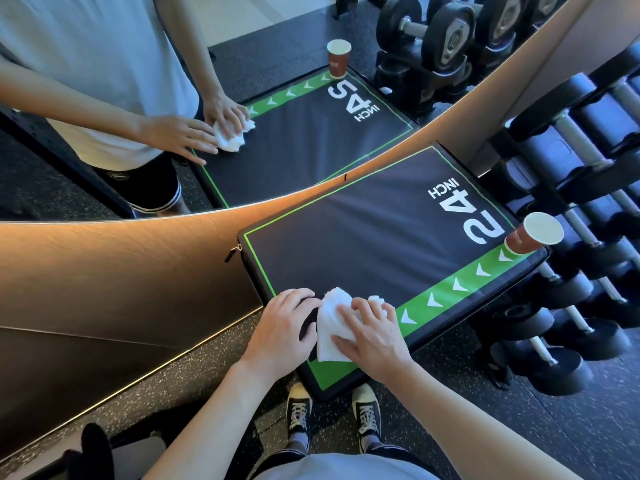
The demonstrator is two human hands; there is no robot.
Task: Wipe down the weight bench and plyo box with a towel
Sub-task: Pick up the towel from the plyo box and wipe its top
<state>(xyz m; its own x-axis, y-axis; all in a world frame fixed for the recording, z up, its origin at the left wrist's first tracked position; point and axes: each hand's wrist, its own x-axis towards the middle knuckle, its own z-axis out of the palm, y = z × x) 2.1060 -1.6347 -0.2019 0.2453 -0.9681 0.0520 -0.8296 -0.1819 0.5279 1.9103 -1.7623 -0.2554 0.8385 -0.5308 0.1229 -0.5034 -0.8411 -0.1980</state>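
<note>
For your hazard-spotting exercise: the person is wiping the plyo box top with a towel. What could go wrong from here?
1. The paper cup stands at the far corner of the plyo box; a wide sweep of the towel might knock it off.
2. Both hands, left and right, work one corner, so the far side may get missed.

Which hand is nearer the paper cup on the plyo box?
Right. The right hand presses the towel on the green border that leads to the paper cup; the left hand lies beyond the towel, farther off.

Black plyo box [363, 244], green-bordered, marked "24 INCH", beside mirror | crumpled white towel [332, 323] on its near corner
</note>
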